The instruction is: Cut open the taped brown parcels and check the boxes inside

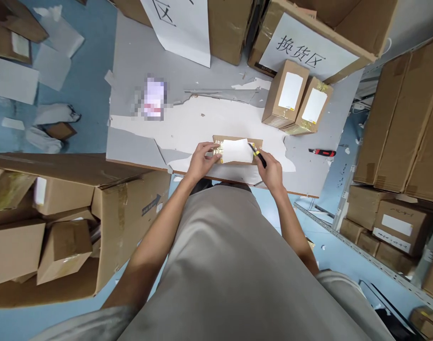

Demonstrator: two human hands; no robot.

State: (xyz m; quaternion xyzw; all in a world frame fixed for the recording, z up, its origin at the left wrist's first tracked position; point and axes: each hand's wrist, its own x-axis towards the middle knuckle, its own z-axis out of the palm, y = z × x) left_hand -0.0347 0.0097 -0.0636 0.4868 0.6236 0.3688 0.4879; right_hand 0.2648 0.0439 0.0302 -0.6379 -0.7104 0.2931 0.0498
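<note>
A small cardboard box (219, 139) with a white label (235, 151) and shiny tape lies at the table's front edge. My left hand (203, 160) grips its left end, thumb in front and fingers behind. In my right hand (271, 169) is a black and yellow utility knife (260, 158), held with its tip at the label's right edge. Whether the blade has gone into the cardboard cannot be made out. A second cutter, red and black (322, 152), rests on the table farther right.
Two taped cardboard boxes (297, 97) stand at the table's back right, before a large open carton (330, 35) with a paper sign. A pixelated item (154, 98) lies left on the table. A big carton of boxes (111, 227) is at left; shelves of boxes (393, 222) at right.
</note>
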